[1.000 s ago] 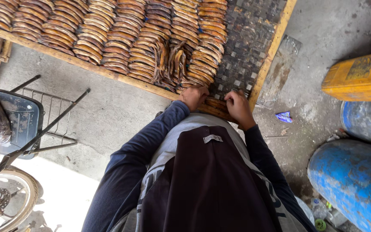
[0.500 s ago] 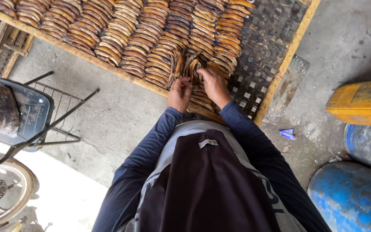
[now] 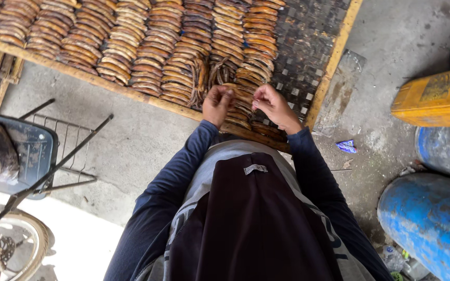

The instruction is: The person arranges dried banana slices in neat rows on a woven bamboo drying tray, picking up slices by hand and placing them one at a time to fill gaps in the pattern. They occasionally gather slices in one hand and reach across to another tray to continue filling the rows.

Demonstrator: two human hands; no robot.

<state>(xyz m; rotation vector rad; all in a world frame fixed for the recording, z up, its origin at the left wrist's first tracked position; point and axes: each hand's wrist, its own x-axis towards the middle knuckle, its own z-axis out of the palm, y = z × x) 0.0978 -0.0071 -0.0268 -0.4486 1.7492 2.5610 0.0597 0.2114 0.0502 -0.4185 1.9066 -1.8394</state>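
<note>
Fingers of the left hand [image 3: 216, 104] curl down onto the brown dried banana slices [image 3: 238, 96] at the near edge of the woven drying rack [image 3: 308, 67], seemingly pinching one, though the grip itself is hidden. Far to the left stand a grey basket [image 3: 24, 151] on a metal frame and a bicycle wheel [image 3: 11, 244]. Just beside the left hand, the right hand [image 3: 273, 105] has thumb and fingertips closed on a slice above the same row. Overlapping slices fill the rack in rows, its yellow wooden rim [image 3: 334, 60] beside them. Further right lie a blue wrapper [image 3: 347, 146], a yellow box [image 3: 433, 99] and blue drums [image 3: 433, 218].
</note>
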